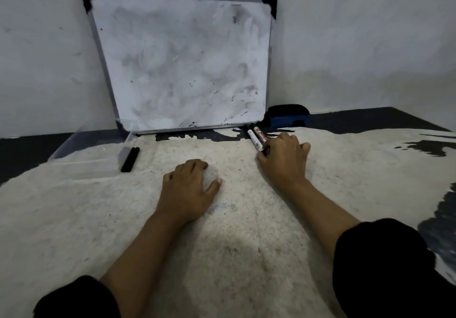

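The two markers (pixel 257 138) are lying side by side just right of the frame's centre. The right hand (pixel 283 160) is curling its fingers round their near ends. The left hand (pixel 188 187) is resting on the rug (pixel 98 206), loosely bent and holding nothing. The markers are looking light, stiff and smooth, so I am judging that gripping both barrels together near the middle is safer.

Dim, flat light, soft focus, wide-angle bending at edges
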